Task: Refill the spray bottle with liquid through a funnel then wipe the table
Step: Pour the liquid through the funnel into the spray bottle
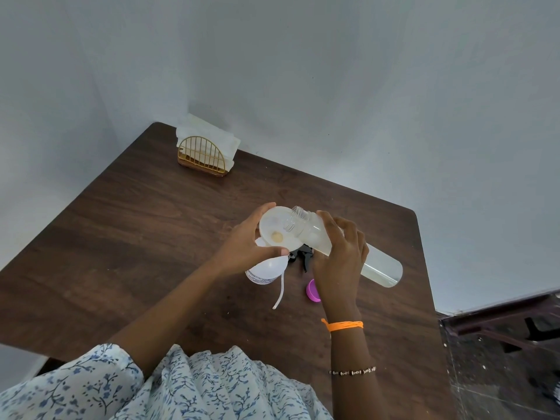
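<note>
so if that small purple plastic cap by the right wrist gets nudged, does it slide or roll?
The small purple plastic cap looks round and seems to lie partly on its side on the dark wooden table, so it would probably roll in a curve. It is likely very light. Whether it is slippery cannot be told.

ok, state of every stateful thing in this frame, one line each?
refill bottle: uncapped, tipped, mouth over the funnel, gripped by right hand
funnel: seated in the spray bottle, steadied by left hand
spray bottle: upright, head off
trigger head: off, lying on the table
purple cap: off, lying on the table
napkin holder: upright, stocked with napkins
</note>
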The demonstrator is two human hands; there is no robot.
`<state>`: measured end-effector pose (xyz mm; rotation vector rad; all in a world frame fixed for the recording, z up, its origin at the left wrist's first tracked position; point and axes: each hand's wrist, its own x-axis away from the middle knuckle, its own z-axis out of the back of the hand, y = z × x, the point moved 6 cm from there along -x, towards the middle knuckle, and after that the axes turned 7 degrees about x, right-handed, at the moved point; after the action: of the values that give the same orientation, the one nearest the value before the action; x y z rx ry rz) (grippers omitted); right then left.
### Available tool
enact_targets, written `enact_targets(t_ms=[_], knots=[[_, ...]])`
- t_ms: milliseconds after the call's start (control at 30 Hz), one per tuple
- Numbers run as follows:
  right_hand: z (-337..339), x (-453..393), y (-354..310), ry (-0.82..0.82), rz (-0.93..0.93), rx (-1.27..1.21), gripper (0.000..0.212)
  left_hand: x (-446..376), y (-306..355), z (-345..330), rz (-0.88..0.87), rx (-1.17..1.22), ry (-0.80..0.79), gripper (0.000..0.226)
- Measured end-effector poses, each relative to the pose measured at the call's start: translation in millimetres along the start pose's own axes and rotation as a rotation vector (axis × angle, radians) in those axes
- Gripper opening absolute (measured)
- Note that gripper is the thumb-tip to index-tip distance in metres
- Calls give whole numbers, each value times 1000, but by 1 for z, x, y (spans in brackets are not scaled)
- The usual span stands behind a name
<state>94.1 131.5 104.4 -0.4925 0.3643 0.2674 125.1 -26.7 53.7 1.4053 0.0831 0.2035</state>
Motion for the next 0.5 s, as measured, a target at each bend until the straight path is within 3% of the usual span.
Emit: enact_targets(t_ms=[500], knots=[[-1, 0, 0, -13, 10, 19, 63, -1, -1, 0, 3, -2, -4, 88]])
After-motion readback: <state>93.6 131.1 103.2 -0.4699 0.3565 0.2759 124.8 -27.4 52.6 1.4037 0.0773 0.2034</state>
